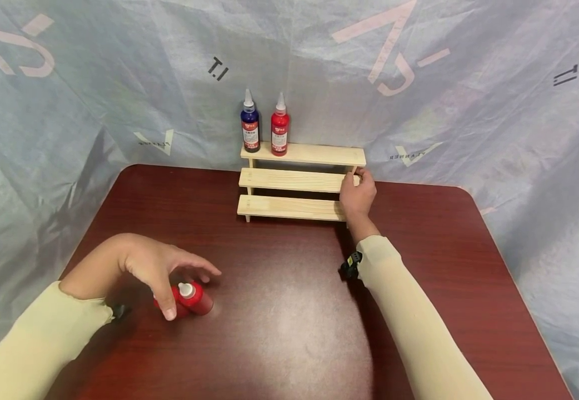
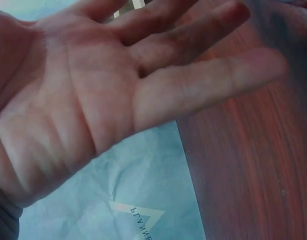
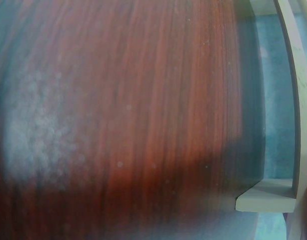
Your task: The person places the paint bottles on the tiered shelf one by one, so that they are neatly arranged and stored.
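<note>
A three-tier wooden shelf [image 1: 289,179] stands at the back of the table. My right hand [image 1: 358,191] grips its right end, near the middle tier; the right wrist view shows a light wooden leg [image 3: 266,196] of it at the side. At the left front, my left hand [image 1: 154,264] arches over red bottles, thumb and fingers spread apart. One red bottle [image 1: 201,303] with a white cap shows between them; another red one is partly hidden behind the thumb. In the left wrist view the palm [image 2: 83,90] and outstretched fingers appear with no bottle visible.
On the top tier, toward its left end, a dark blue bottle [image 1: 250,130] and a red bottle [image 1: 279,132] stand upright with pointed white nozzles. A grey printed sheet [image 1: 309,66] hangs behind the dark red-brown table [image 1: 289,311].
</note>
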The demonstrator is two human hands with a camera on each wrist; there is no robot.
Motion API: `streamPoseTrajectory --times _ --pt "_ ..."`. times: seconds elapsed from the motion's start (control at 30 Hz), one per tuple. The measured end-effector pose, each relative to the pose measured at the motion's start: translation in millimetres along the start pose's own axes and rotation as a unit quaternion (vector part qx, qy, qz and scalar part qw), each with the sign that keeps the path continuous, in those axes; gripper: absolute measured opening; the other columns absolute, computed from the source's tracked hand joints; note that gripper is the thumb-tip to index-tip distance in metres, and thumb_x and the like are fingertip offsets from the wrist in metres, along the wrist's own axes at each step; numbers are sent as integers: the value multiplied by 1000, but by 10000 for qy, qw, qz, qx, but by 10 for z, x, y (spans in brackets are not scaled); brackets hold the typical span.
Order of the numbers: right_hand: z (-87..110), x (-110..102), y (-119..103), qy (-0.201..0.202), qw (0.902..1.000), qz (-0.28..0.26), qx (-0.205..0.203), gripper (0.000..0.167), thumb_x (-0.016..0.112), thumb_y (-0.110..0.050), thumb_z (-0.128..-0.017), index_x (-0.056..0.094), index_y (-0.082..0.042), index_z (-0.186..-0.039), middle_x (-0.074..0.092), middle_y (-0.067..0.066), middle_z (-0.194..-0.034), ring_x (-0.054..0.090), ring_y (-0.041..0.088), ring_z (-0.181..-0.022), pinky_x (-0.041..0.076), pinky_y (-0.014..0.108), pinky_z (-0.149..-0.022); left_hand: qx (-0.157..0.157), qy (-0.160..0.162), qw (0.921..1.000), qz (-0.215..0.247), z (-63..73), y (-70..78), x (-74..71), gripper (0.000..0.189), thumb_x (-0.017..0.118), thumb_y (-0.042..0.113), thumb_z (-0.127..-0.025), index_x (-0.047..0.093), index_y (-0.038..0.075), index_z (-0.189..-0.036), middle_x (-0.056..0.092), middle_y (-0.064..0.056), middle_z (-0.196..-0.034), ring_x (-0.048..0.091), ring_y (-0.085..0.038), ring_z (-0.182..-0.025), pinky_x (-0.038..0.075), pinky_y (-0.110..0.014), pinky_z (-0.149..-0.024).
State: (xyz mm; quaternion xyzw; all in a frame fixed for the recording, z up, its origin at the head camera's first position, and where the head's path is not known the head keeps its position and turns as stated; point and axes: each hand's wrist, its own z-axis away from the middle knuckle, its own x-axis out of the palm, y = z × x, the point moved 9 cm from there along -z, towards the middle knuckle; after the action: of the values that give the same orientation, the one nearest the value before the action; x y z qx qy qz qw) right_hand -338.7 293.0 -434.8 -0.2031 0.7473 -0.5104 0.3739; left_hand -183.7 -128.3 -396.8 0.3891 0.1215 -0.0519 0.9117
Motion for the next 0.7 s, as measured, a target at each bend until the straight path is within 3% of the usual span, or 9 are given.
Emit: streamPoseTrajectory --times 0.27,0.5,0.7 --pt "2 3 8 0 10000 -75 -27 31 60 -21 -103 67 1 -124 68 23 -133 60 37 -131 47 48 -113 -78 -18 9996 282 40 -34 33 99 91 27 -74 42 17 -160 52 -10 -155 52 -21 -138 45 -40 -114" --pt "5 8 15 9 10000 -28 -38 32 59 -21 -104 67 2 -125 68 23 -133 61 37 -131 48 47 -113 -295 -91 9960 842 21 -50 92 97 83 3 -72 42 16 -159 57 -8 -142 61 -23 -118 61 -36 -81" --pt "-2 13 10 10 10000 -56 -42 33 59 -21 -103 66 2 -126 68 22 -134 60 36 -132 47 46 -114 -404 40 9965 731 17 -51 68 96 76 -5 -68 46 16 -157 61 -7 -139 61 -24 -109 57 -32 -75"
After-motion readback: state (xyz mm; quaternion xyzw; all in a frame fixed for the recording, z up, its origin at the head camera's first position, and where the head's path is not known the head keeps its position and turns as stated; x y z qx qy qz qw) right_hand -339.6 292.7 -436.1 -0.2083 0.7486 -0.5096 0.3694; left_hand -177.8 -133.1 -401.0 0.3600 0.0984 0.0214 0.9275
